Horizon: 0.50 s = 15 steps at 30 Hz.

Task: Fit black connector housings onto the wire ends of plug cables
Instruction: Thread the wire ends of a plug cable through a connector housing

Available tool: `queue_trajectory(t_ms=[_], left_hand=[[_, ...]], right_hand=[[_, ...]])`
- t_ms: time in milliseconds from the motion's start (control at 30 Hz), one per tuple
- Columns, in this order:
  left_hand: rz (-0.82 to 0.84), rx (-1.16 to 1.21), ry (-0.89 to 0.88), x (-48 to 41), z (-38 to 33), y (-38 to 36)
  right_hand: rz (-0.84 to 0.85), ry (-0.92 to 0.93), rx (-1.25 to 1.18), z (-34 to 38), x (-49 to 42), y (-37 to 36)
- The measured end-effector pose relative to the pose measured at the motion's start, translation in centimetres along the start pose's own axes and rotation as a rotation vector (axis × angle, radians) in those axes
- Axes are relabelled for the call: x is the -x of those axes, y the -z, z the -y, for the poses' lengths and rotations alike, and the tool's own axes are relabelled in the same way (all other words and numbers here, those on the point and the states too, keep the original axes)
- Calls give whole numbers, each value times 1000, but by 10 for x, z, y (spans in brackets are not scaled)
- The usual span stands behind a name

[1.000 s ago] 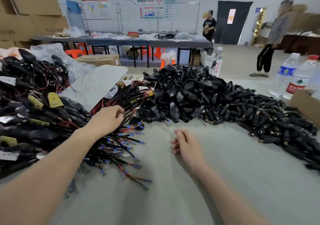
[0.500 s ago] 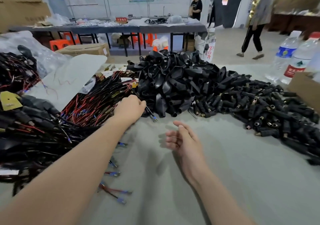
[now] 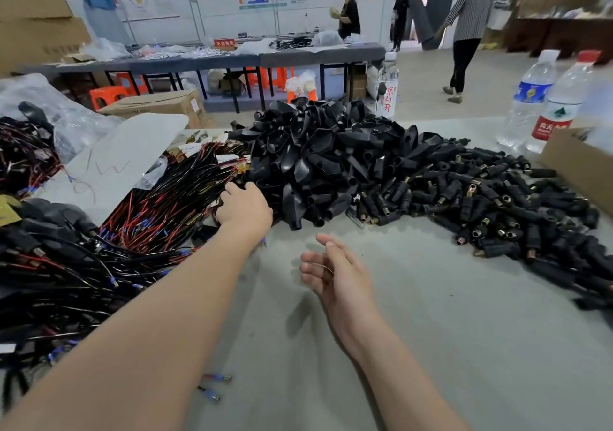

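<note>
Two hands are showing over a grey-green matte table (image 3: 431,331): the left hand (image 3: 245,208) is resting knuckles-up where the plug cables (image 3: 149,218) are meeting the black connector housings (image 3: 318,158), its fingers bending down out of sight, so whether it is gripping anything cannot be told; the right hand (image 3: 335,274) is hovering above bare tabletop, fingers relaxed and loose, holding nothing. Cables, thin red and black wires ending in blue-sleeved terminals, are lying tangled at left. Housings, glossy moulded funnel-shaped shells, are sitting heaped at centre; rightward, stubby barrel sockets (image 3: 481,205) with brass-coloured mouths are spreading out. A white bottle (image 3: 387,89) behind the heap is bearing red characters 京白开; a red sign (image 3: 225,43) on the far bench is reading 不合格区. A clear blue-labelled water bottle (image 3: 530,99) and a red-labelled water bottle (image 3: 557,108) are standing by a cardboard box (image 3: 577,168)
</note>
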<state>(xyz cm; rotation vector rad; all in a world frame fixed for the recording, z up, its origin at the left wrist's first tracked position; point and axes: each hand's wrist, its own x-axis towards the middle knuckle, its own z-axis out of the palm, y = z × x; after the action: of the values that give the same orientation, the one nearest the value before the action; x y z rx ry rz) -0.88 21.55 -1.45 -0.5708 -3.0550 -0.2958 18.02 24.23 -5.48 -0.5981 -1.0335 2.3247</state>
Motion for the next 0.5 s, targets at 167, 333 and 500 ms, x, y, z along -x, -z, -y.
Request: queue_trajectory(t_ms=[167, 333, 500], left_hand=[[-39, 247, 64, -14, 11, 3], [160, 1191, 143, -13, 8, 36], [18, 1535, 71, 17, 17, 81]], right_hand=[[-26, -27, -51, 8, -1, 4], [-26, 38, -44, 21, -3, 8], [-56, 42, -42, 28, -7, 15]])
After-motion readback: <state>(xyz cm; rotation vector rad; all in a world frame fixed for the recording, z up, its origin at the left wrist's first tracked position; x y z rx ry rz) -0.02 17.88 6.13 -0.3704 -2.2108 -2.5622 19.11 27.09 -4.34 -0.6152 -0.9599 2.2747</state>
